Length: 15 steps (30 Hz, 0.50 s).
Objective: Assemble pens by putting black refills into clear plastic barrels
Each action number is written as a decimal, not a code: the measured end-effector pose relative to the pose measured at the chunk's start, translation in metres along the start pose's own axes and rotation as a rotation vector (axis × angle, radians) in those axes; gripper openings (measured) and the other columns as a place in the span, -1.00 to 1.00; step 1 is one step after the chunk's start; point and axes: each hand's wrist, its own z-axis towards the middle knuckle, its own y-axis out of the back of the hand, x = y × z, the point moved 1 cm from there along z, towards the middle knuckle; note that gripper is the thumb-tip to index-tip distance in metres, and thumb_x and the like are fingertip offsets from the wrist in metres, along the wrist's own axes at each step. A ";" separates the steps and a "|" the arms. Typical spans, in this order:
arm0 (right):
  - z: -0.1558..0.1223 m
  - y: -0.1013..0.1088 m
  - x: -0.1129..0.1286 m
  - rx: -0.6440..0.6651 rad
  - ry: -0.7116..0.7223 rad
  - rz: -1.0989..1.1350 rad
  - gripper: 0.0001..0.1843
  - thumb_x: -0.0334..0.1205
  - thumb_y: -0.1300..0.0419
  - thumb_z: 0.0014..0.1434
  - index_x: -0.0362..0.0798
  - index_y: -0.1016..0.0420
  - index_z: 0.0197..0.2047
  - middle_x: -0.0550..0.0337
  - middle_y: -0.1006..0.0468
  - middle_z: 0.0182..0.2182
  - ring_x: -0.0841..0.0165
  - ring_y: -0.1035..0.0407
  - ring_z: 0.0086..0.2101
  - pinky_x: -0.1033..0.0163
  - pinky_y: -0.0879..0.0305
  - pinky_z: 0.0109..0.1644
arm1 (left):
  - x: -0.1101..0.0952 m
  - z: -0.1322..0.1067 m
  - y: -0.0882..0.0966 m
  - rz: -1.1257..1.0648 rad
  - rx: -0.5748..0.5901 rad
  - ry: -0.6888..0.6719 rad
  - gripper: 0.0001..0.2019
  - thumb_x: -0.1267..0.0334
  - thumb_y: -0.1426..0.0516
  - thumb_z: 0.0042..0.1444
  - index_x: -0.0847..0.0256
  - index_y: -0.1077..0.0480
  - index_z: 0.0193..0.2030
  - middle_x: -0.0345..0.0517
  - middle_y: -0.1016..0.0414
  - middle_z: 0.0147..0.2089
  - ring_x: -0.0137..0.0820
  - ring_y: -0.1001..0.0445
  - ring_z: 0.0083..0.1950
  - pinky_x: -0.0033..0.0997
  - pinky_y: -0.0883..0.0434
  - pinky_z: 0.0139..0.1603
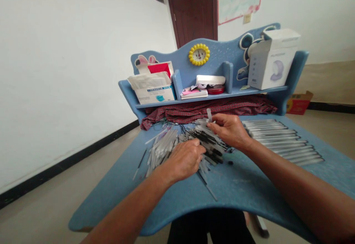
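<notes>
Between the thumb and fingers of my right hand (231,130) is a translucent plastic pen cap (209,115), held upright above the far side of a pile of pen parts. My left hand (186,159) is closed low over the front of that pile, its fingertips curled in; what they grip is hidden. Clear pen barrels (162,147) lie heaped left of it. Dark, thin pen refills (208,137) and black-ended pieces spread between the two hands. Right of my right wrist, several pens (283,142) lie side by side in a row.
The blue desk (116,196) has a raised shelf with a mask box (155,92), papers (194,94) and a tall white box (273,60). A checked cloth (177,112) is bunched under the shelf. A small black piece (230,162) and loose refills lie near the pile.
</notes>
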 end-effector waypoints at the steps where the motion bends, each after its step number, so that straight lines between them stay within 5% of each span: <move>1: 0.001 0.001 0.000 -0.007 0.003 -0.006 -0.81 -0.15 -0.17 0.09 -0.09 -0.50 -0.43 0.29 -0.39 -0.65 0.46 -0.22 -0.58 0.35 -0.08 -0.49 | -0.001 0.001 0.003 0.005 0.018 -0.011 -0.82 0.38 -0.02 0.16 0.22 -0.46 -0.24 -0.03 -0.43 -0.22 -0.30 -0.44 -0.19 -0.38 -0.36 -0.22; 7: 0.004 0.009 -0.002 -0.038 -0.011 -0.050 -0.81 -0.16 -0.17 0.08 -0.08 -0.50 -0.46 0.31 -0.35 -0.67 0.47 -0.17 -0.59 0.36 -0.03 -0.50 | -0.009 0.007 0.015 0.010 0.079 -0.095 -0.85 0.35 -0.05 0.15 0.21 -0.46 -0.32 -0.08 -0.44 -0.30 -0.32 -0.45 -0.27 -0.40 -0.34 -0.26; 15: 0.008 0.013 -0.005 -0.051 -0.028 -0.076 -0.80 -0.17 -0.18 0.08 -0.09 -0.49 -0.49 0.27 -0.39 -0.64 0.45 -0.21 -0.57 0.35 -0.04 -0.49 | -0.043 0.029 0.005 -0.008 0.081 -0.171 -0.85 0.32 -0.07 0.14 0.24 -0.47 -0.32 -0.03 -0.48 -0.29 -0.22 -0.50 -0.26 -0.33 -0.39 -0.30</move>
